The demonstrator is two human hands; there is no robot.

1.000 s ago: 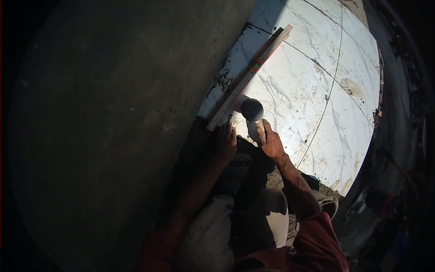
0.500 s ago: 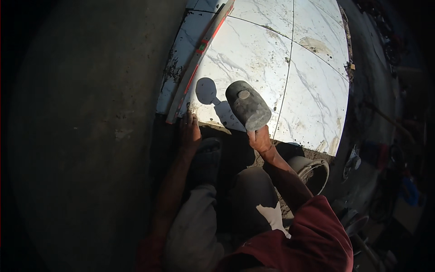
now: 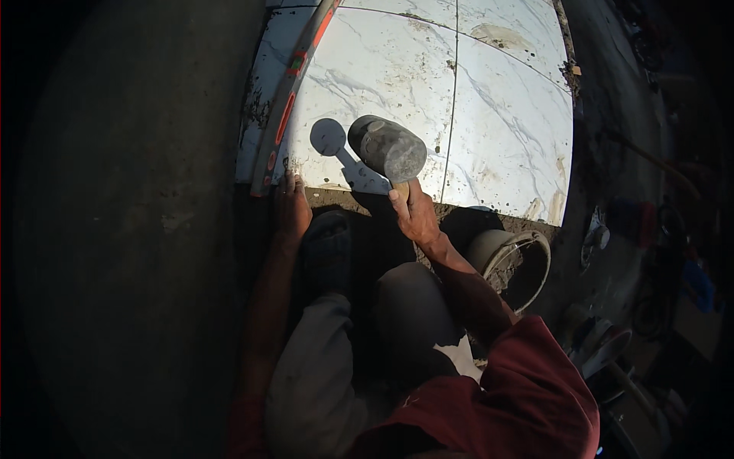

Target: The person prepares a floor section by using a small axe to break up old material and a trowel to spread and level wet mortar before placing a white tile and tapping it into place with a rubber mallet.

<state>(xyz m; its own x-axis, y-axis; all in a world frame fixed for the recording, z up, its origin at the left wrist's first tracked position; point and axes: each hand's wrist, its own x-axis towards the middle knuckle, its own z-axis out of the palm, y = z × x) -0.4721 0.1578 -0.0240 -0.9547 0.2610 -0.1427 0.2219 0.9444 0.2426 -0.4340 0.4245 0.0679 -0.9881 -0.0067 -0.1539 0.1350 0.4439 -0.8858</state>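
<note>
White marble-look floor tile [image 3: 375,84] at 12 o'clock in the head view (clock read from the view's centre): grey veins, dirt specks, dark joints on its right and far sides. Black rubber mallet [image 3: 387,148] also at 12, closer in, over that tile; head looks clear of the surface, its round shadow [image 3: 328,136] landing separately toward 11. Right hand [image 3: 417,218] at 3, close to centre: fingers wrapped round the pale wooden handle [image 3: 401,188], firm hold. Left hand [image 3: 292,208] just past 9: fingers extended, tips at the tile's near edge; can't tell if they grip it or only touch. Grey spirit level [image 3: 284,107] with red trim lies along the tile's left part at 11, green vial [image 3: 296,63] in it; near end just beside the left fingertips, far end out of view. Second marble-look tile [image 3: 505,130] at 2, across the joint, stained near its lower right corner. Brown mortar [image 3: 344,200] strip along the near edge. Pale bucket [image 3: 489,249] between 3 and 4, muck inside. Dark sandal [image 3: 327,237] at 9, close in. Maroon sleeve [image 3: 535,382] between 4 and 5. Clutter around 3, far out, too dark to identify.
</note>
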